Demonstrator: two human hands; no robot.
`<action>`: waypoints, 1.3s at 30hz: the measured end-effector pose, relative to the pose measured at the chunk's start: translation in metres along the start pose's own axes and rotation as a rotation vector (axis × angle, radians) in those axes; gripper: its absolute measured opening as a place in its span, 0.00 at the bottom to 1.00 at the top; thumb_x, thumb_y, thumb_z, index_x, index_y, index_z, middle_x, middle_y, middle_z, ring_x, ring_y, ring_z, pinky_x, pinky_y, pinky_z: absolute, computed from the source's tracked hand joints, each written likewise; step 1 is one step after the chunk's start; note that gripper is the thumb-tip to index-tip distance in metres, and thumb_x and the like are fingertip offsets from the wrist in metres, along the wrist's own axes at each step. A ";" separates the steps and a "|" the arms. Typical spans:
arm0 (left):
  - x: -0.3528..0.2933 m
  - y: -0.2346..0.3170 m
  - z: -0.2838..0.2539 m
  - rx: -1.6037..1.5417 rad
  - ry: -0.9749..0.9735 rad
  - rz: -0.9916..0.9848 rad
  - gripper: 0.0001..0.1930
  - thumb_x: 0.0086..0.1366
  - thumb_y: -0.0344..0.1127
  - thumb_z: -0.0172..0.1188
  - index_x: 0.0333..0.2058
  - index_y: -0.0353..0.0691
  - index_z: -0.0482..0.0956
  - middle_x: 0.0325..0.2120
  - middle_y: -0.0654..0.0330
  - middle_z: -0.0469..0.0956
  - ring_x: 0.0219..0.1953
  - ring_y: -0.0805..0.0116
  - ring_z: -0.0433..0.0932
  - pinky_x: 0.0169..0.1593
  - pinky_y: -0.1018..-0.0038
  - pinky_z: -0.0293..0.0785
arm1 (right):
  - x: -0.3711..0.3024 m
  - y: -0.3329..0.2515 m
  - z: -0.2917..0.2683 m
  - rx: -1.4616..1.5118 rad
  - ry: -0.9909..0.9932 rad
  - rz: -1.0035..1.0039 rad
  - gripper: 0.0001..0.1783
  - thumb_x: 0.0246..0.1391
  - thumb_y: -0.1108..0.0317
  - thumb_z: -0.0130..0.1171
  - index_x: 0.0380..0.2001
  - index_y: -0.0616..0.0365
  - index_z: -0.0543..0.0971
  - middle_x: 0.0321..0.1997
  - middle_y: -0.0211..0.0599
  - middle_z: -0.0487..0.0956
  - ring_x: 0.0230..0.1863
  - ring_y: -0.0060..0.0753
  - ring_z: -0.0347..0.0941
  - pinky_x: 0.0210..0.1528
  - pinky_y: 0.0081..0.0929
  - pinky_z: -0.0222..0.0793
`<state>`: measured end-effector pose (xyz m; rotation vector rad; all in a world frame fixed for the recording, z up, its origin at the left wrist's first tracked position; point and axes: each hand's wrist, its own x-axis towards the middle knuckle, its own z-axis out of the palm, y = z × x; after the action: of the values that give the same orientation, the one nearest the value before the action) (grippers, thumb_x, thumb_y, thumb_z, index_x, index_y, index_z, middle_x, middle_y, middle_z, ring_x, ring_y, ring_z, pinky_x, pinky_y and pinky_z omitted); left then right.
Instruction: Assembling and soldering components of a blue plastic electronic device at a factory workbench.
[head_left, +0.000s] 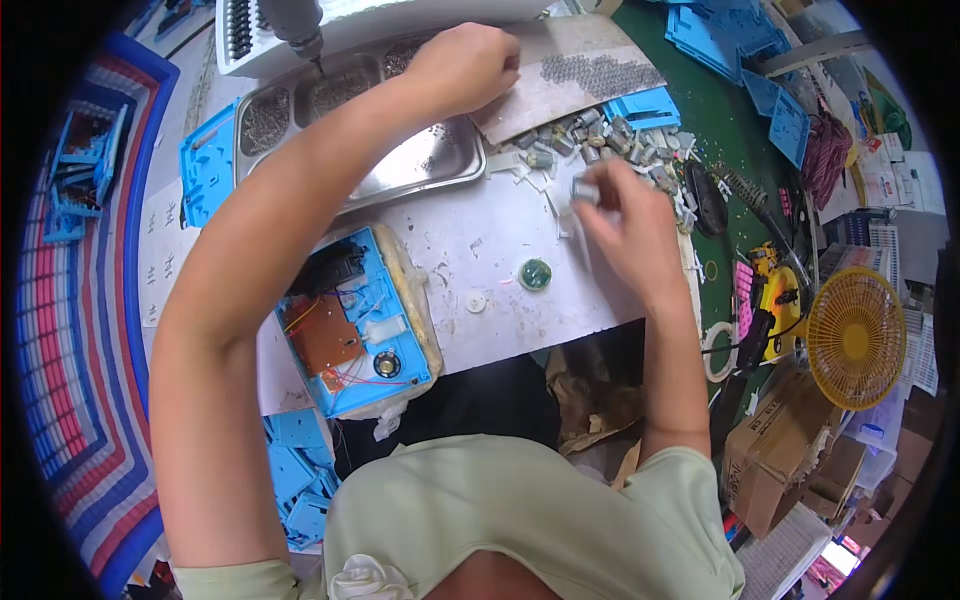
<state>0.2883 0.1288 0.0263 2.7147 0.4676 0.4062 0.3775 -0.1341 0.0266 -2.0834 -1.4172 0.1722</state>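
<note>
My left arm stretches across the steel compartment tray (470, 150). My left hand (465, 68) is above the near-left part of a grey board (530, 80), its fingers curled together; whatever they hold, if anything, is hidden. On that board lie many small metal rings (605, 75). My right hand (632, 225) pinches a small metal motor (583, 190) between thumb and fingers, beside a heap of similar motors (640, 150) and white plastic pieces. Closer to me on the left sits an open blue casing (375, 275) with a brown circuit board (325, 335), wires and a round speaker (387, 364).
A power screwdriver (300, 30) hangs over the tray's screws. On the white tabletop (480, 345) are a green round container (534, 274) and a white disc (476, 301). A yellow fan (856, 340) and cardboard box (785, 450) stand at right; blue casings (295, 470) lie lower left.
</note>
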 end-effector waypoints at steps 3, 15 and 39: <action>0.024 -0.004 0.023 -0.009 0.034 -0.113 0.09 0.59 0.38 0.63 0.36 0.43 0.86 0.37 0.51 0.86 0.43 0.50 0.84 0.49 0.57 0.80 | -0.038 -0.007 -0.013 0.077 -0.128 0.109 0.14 0.49 0.68 0.70 0.39 0.62 0.81 0.28 0.40 0.79 0.26 0.37 0.73 0.33 0.31 0.70; 0.030 0.015 0.037 -0.123 0.144 -0.136 0.10 0.58 0.34 0.62 0.35 0.40 0.87 0.35 0.44 0.85 0.41 0.44 0.84 0.49 0.56 0.79 | -0.056 0.016 0.004 0.001 -0.172 0.065 0.17 0.51 0.65 0.69 0.43 0.59 0.82 0.28 0.42 0.79 0.30 0.41 0.76 0.37 0.36 0.73; 0.020 0.012 0.043 -0.035 0.230 -0.141 0.10 0.59 0.39 0.62 0.34 0.42 0.89 0.37 0.48 0.85 0.42 0.45 0.83 0.49 0.53 0.78 | -0.076 0.018 0.017 1.053 -0.110 0.435 0.19 0.60 0.79 0.61 0.54 0.64 0.73 0.39 0.35 0.82 0.36 0.20 0.76 0.39 0.19 0.73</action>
<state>0.3242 0.1132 -0.0032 2.5924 0.7023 0.6842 0.3529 -0.1984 -0.0140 -1.4264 -0.6272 0.9820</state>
